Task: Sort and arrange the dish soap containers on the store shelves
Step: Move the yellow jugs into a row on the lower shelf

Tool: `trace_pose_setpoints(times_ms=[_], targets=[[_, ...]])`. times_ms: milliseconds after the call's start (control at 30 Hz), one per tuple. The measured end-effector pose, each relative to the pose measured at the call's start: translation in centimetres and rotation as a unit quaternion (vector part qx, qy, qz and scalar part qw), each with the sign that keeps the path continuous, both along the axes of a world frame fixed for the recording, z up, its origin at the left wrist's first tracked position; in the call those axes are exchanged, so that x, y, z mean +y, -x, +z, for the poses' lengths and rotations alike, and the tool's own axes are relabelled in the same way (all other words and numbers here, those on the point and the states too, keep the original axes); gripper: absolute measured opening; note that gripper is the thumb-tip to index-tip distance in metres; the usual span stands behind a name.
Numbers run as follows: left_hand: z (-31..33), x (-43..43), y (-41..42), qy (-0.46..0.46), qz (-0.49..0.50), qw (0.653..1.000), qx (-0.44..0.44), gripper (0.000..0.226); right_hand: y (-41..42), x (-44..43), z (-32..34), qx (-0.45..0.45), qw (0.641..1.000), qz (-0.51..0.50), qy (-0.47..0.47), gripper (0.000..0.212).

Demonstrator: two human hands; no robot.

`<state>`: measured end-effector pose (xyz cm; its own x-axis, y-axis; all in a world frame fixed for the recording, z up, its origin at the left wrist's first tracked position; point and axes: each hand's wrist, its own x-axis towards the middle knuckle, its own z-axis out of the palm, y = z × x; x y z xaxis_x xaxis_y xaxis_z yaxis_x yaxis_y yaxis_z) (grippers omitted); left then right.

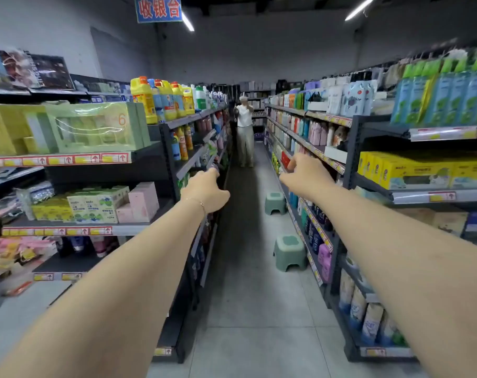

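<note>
— Reaching out with both arms, are they gripping anything?

— No. The left hand (204,190) is hanging loosely curled with nothing in it, fingers pointing toward the left shelving (174,148). The right hand (304,173) is also empty, fingers bent and apart, hovering near the edge of the right shelving (349,148).

— Where are the dish soap containers sitting?

— The yellow jugs (161,100) are standing upright on the top tier of the left shelving, well above and left of the left hand, apart from it. Slimmer orange and yellow bottles (183,141) are standing one tier lower, nearer that hand but not touching.

— And farther out?

— Two green stools (289,252) are standing on the aisle floor, and a person in white (245,132) is standing at the far end.
</note>
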<state>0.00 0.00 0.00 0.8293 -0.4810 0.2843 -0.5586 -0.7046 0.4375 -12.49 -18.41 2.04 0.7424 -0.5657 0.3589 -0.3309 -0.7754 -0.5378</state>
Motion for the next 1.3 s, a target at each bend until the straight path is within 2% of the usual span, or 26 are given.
trace_pose_setpoints(times_ms=[133, 267, 667, 1100, 1300], targets=[[0.7, -3.1, -5.2, -0.11, -0.005, 0.992, -0.069, 0.052, -5.9, -2.5, 0.1, 0.074, 0.993, 0.0, 0.094, 0.022], [2.5, -6.7, -12.4, -0.142, -0.006, 0.986, -0.084, 0.052, -13.5, -5.5, 0.8, 0.101, 0.986, 0.011, 0.129, 0.019], [3.2, -17.3, -29.9, -0.161, -0.014, 0.983, -0.088, 0.05, -32.2, -14.8, 1.6, 0.09, 0.982, 0.046, 0.16, 0.021], [6.0, -33.2, -48.2, -0.127, -0.003, 0.987, -0.099, 0.041, -49.7, -31.1, 3.9, 0.091, 0.98, 0.102, 0.145, 0.025], [4.7, -38.4, -55.6, -0.14, 0.012, 0.987, -0.083, 0.045, -58.4, -36.4, 3.8, 0.094, 0.975, 0.132, 0.153, 0.022]])
